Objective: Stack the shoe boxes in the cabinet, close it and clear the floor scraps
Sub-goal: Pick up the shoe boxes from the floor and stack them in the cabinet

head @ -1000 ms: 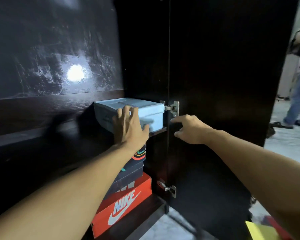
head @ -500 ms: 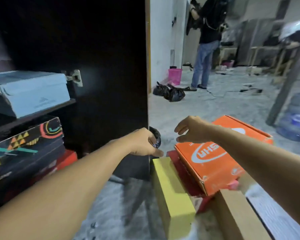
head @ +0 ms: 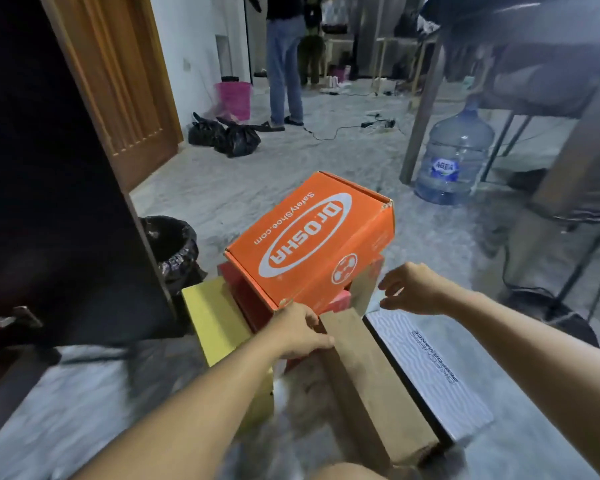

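An orange shoe box (head: 309,237) printed "Dr.OSHA" lies tilted on top of a red box (head: 246,299) on the floor. A yellow box (head: 219,320) lies to its left, a brown cardboard box (head: 371,382) and a white patterned box (head: 426,368) lie in front. My left hand (head: 298,332) touches the orange box's near corner, fingers curled beside the brown box. My right hand (head: 413,289) hovers open just right of the orange box's near side, not gripping it. The dark cabinet door (head: 66,202) stands open on the left.
A black-lined bin (head: 172,247) stands by the cabinet door. Black rubbish bags (head: 229,136) and a pink bucket (head: 234,98) sit near the wall. A person (head: 284,64) stands at the back. A large water bottle (head: 454,157) stands beside table legs (head: 426,109) on the right.
The view swung from the cabinet shelves to the boxes on the floor. Both hands left the pale blue box on the shelf and came down to the orange box.
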A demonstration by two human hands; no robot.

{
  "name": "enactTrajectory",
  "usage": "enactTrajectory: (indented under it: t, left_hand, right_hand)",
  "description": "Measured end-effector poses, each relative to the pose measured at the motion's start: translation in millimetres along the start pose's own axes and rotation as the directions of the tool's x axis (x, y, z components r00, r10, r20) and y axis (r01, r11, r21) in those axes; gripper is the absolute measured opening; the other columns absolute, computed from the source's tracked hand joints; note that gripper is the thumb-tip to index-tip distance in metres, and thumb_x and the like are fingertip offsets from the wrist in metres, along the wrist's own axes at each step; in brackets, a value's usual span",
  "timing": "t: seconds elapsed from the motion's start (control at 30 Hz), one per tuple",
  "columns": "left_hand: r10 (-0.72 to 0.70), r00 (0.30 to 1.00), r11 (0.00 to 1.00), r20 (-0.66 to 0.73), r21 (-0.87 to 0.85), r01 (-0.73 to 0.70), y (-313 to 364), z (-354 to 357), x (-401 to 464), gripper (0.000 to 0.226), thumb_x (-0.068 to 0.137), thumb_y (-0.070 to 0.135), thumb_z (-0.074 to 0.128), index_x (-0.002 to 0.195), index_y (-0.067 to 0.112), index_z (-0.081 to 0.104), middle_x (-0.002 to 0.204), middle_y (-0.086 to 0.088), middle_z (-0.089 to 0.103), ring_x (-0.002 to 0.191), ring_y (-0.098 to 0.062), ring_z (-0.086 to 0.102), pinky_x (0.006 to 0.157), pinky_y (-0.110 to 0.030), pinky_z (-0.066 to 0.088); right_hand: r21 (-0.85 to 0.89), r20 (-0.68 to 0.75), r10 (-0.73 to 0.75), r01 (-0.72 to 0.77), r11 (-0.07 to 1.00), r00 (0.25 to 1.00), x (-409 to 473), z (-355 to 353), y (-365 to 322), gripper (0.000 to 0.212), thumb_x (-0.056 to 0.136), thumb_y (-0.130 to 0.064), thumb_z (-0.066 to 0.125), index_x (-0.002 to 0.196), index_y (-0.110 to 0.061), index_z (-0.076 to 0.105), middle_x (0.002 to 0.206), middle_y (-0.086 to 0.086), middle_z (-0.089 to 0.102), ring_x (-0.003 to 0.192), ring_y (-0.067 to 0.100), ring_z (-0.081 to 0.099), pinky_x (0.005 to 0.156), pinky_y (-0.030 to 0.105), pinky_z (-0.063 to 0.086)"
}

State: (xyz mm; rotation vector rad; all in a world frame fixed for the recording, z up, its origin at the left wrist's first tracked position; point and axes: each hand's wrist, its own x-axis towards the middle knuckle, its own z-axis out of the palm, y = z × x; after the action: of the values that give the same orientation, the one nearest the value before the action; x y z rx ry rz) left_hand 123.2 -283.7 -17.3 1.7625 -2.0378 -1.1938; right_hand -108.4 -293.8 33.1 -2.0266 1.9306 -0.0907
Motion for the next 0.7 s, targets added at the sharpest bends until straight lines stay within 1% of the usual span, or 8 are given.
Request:
enactTrajectory:
  t: [0.13, 0.27, 0.33, 0.37, 0.47, 0.57, 0.63, 0.7]
  left_hand:
    - [-0.018, 0.998, 0.999, 0.067, -0.045, 0.021, -2.7, 48.9, 11.6, 0.022, 0.08, 0.027, 0.076, 0.08, 0.025, 0.054, 0.099, -0.001, 0.062, 0.101, -0.022, 0.064, 0.088, -0.034, 0.051]
    - [-0.083, 0.992, 0.991, 0.094, -0.098, 0.093, -17.4, 83.5, 25.3, 0.023, 0.084, 0.01, 0.065, 0.103, 0.022, 0.058, 0.104, -0.003, 0.056, 0.098, -0.022, 0.059, 0.083, -0.033, 0.051]
    - [-0.1, 0.991, 0.988, 0.086, -0.109, 0.109, -27.5, 93.1, 32.6, 0.022, 0.084, 0.007, 0.06, 0.092, 0.026, 0.056, 0.106, -0.004, 0.053, 0.096, -0.022, 0.055, 0.079, -0.029, 0.045]
    - [-0.111, 0.99, 0.986, 0.087, -0.114, 0.121, -33.1, 96.7, 36.4, 0.025, 0.084, 0.006, 0.058, 0.097, 0.027, 0.058, 0.111, -0.006, 0.054, 0.1, -0.023, 0.054, 0.08, -0.027, 0.042]
    - [-0.172, 0.983, 0.976, 0.07, -0.127, 0.18, -44.9, 100.5, 42.8, 0.058, 0.087, 0.009, 0.056, 0.142, 0.017, 0.042, 0.139, -0.006, 0.05, 0.121, -0.025, 0.052, 0.092, -0.027, 0.047]
    - [-0.215, 0.976, 0.97, 0.036, -0.11, 0.218, -54.4, 100.5, 44.7, 0.068, 0.086, 0.012, 0.057, 0.148, 0.019, 0.031, 0.146, -0.005, 0.045, 0.122, -0.025, 0.052, 0.093, -0.029, 0.048]
    - [-0.215, 0.976, 0.968, 0.042, -0.123, 0.218, -59.5, 101.6, 43.6, 0.071, 0.089, 0.009, 0.057, 0.151, 0.017, 0.024, 0.147, -0.006, 0.043, 0.117, -0.023, 0.051, 0.082, -0.024, 0.041]
    - [-0.232, 0.971, 0.965, 0.048, -0.115, 0.236, -68.7, 105.5, 41.5, 0.081, 0.087, 0.01, 0.064, 0.153, 0.016, 0.017, 0.149, -0.008, 0.04, 0.12, -0.025, 0.05, 0.082, -0.025, 0.04]
  right_hand:
    - [0.037, 0.115, 0.101, -0.106, 0.994, 0.988, -14.3, 50.0, 34.4, 0.044, 0.08, -0.032, 0.074, 0.118, -0.011, 0.068, 0.113, 0.006, 0.071, 0.104, 0.022, 0.065, 0.09, 0.031, 0.05]
    - [0.101, 0.214, 0.184, -0.209, 0.973, 0.959, -37.1, 111.8, 39.8, 0.067, 0.065, -0.058, 0.072, 0.119, -0.021, 0.061, 0.116, 0.004, 0.067, 0.104, 0.022, 0.063, 0.087, 0.034, 0.051]
    - [0.079, 0.272, 0.215, -0.244, 0.966, 0.938, -48.2, 139.5, 35.1, 0.083, 0.049, -0.071, 0.069, 0.118, -0.03, 0.05, 0.117, 0.002, 0.06, 0.104, 0.025, 0.062, 0.088, 0.035, 0.05]
    - [0.052, 0.296, 0.236, -0.262, 0.964, 0.926, -54.0, 150.5, 31.7, 0.088, 0.048, -0.072, 0.069, 0.121, -0.031, 0.042, 0.117, 0.003, 0.053, 0.104, 0.028, 0.061, 0.088, 0.037, 0.049]
    - [0.01, 0.253, 0.297, -0.31, 0.951, 0.921, -68.8, 173.0, 27.3, 0.088, 0.064, -0.053, 0.071, 0.132, -0.028, 0.021, 0.115, 0.01, 0.041, 0.107, 0.037, 0.057, 0.08, 0.041, 0.045]
    - [0.019, 0.288, 0.313, -0.332, 0.943, 0.905, -79.2, 171.5, 32.7, 0.101, 0.062, -0.05, 0.074, 0.141, -0.031, 0.015, 0.118, 0.009, 0.04, 0.107, 0.035, 0.056, 0.081, 0.038, 0.046]
    - [0.073, 0.372, 0.296, -0.346, 0.935, 0.88, -85.4, 162.1, 45.7, 0.112, 0.062, -0.043, 0.077, 0.15, -0.035, 0.008, 0.122, 0.007, 0.043, 0.104, 0.026, 0.057, 0.081, 0.031, 0.049]
    - [0.166, 0.485, 0.251, -0.37, 0.914, 0.838, -94.7, 153.0, 59.8, 0.106, 0.071, -0.03, 0.074, 0.15, -0.044, 0.005, 0.124, 0.001, 0.045, 0.091, 0.015, 0.057, 0.066, 0.018, 0.048]
